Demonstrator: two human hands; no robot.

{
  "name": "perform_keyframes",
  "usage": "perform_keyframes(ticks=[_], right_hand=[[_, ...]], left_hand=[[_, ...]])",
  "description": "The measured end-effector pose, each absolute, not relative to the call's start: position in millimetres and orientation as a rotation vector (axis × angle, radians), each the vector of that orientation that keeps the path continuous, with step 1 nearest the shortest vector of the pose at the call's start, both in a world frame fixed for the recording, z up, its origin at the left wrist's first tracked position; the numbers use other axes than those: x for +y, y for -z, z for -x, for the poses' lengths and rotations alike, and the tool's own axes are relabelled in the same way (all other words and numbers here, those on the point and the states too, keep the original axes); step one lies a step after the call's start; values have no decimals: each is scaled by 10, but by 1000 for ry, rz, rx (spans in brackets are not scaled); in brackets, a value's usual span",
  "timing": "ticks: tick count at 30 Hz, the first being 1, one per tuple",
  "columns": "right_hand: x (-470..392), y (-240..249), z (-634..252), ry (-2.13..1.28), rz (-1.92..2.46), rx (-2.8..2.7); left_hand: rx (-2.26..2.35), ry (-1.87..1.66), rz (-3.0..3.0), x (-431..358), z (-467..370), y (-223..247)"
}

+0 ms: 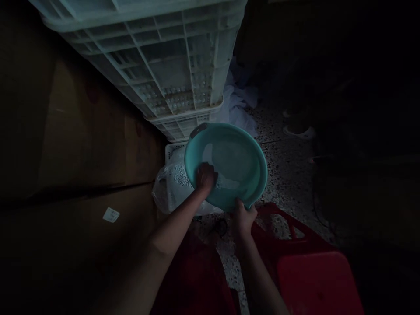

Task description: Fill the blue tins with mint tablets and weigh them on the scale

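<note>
A round teal basin (229,153) is tilted low over the floor, with a pale patch on its inside wall. My right hand (243,218) grips its near rim, the thumb over the edge. Inside the basin at the left, my left hand (206,177) is closed with its fingers curled down; what they hold, if anything, is hidden. Small whitish pellets show beside that hand. Under the basin's left side, a clear plastic bag (162,190) with many small white pellets (181,175) lies in a white tray (170,151), partly covered.
Stacked white plastic crates (170,65) rise just beyond the basin. Cardboard boxes (85,153) line the left side. A red plastic chair (315,275) stands at the lower right. Pale crumpled sheeting (238,103) lies on the speckled floor (282,175). The right side is very dark.
</note>
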State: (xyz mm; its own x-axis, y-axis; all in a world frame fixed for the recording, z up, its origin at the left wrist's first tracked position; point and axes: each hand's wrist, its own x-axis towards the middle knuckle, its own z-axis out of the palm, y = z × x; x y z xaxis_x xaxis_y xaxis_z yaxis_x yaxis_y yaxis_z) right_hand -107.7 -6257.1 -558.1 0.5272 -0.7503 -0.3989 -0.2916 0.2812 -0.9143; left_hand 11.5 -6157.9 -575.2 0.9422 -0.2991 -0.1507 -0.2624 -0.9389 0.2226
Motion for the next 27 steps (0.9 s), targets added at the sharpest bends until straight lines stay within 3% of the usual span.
perform_keyframes(ticks=[11,17,27], right_hand=[[-62568,5521,1096,431,1265,1047],[-62643,5499,1119,447,1231,1089],[-62567,5474,1059,460,1287,1036]], left_hand=[[-660,438,-2778,-61894,214,5683],[-948,483,-2712,-61556,46,5625],[-727,365,-2871,-61632,-130,5730]])
